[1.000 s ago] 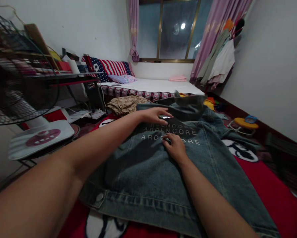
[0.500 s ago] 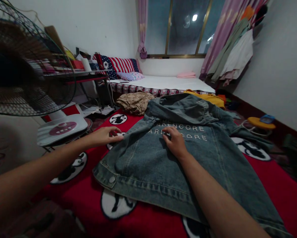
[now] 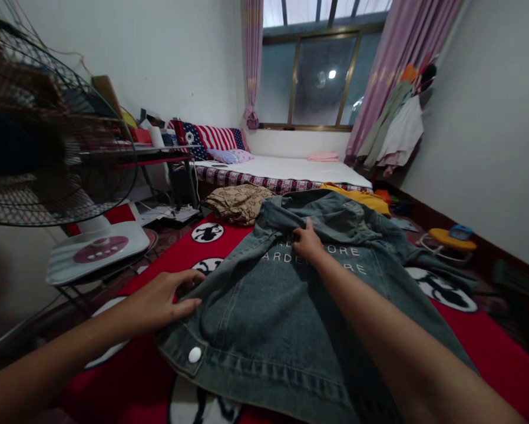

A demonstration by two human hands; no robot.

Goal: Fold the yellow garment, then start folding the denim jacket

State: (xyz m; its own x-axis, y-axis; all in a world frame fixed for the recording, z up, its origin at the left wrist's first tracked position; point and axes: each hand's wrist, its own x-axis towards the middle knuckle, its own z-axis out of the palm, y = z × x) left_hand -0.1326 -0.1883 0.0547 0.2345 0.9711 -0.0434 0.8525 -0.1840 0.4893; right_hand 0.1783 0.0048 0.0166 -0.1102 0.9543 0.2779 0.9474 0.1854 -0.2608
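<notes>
Item: 1 denim jacket [image 3: 286, 306], blue-grey, laid back-up on a red blanket [image 3: 480, 330] with black-and-white round motifs, collar toward the bed [image 3: 291, 168], hem nearest the camera

Handling, as judged: thick woven cloth, soft enough to drape and crease yet with some body; likely moderately heavy for a garment; not slippery, not fragile. The metal button [image 3: 194, 354] and stitched waistband at the near left corner are the stiffest parts. Best holds look to be the side seam, the hem band and the collar fold, where doubled cloth gives a firm pinch

Hands: left hand [image 3: 161, 300] lies at the jacket's left edge, fingers part-curled with the tips on or just under the cloth; whether it pinches the fabric cannot be told. Right hand [image 3: 307, 242] rests on the upper back just below the collar, fingers bent down onto the printed lettering; a true grip cannot be confirmed

Hard to make out: lettering is partly covered by the right hand; the jacket's front and the left sleeve are out of sight; the right sleeve trails off toward the right. A standing fan [image 3: 48, 135] is blurred at left. A tan bundle [image 3: 238, 203] and a yellow cloth [image 3: 361, 197] lie beyond the collar
</notes>
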